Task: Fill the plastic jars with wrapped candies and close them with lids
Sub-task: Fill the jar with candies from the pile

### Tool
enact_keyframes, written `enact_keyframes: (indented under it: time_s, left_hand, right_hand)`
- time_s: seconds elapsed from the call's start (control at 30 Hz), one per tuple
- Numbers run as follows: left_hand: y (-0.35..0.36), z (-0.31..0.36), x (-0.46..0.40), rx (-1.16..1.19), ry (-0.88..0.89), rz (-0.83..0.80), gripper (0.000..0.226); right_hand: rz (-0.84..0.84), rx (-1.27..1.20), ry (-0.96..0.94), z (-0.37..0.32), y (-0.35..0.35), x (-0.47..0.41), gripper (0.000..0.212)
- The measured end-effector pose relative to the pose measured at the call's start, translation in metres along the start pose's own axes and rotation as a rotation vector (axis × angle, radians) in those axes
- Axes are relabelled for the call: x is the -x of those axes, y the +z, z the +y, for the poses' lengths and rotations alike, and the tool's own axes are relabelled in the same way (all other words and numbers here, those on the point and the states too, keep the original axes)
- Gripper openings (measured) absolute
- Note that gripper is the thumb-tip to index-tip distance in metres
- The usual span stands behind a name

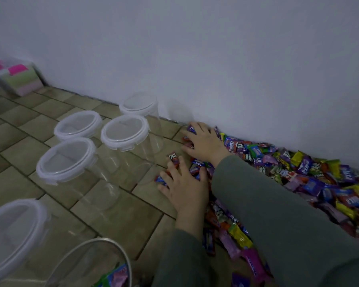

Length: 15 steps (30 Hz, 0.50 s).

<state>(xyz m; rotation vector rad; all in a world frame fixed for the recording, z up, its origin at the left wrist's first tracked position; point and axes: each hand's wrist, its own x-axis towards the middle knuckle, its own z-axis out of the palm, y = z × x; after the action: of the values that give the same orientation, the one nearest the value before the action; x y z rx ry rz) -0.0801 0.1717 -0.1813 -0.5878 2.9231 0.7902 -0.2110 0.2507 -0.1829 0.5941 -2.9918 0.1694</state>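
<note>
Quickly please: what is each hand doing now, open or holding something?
Left hand: open, fingers spread on the candies.
Right hand: open, flat on the candies.

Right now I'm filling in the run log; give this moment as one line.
left hand: flat on candies | right hand: flat on candy pile | open jar: some candies | lidded jars: empty
</note>
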Motion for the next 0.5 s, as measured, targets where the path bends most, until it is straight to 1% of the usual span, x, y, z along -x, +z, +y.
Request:
enact_keyframes:
  time_s: [0.13, 0.3, 0.4, 0.5]
  left_hand:
    - [0.001, 0.004, -0.007, -0.009, 0.038, -0.012, 0.067]
    - [0.004, 0.001, -0.012, -0.058, 0.122, 0.108, 0.052]
    - [0.004, 0.0, -0.012, -0.023, 0.161, 0.193, 0.038]
    - [0.005, 0.002, -0.007, 0.02, 0.185, 0.211, 0.031]
  right_hand:
    - [-0.085, -0.014, -0.004, 0.003, 0.005, -0.004, 0.052]
    - [0.059, -0.032, 0.0, 0.008, 0.002, 0.009, 0.043]
    - [0.086, -0.101, 0.022, 0.008, -0.001, 0.018, 0.034]
    - [0.089, -0.158, 0.083, 0.003, -0.006, 0.026, 0.03]
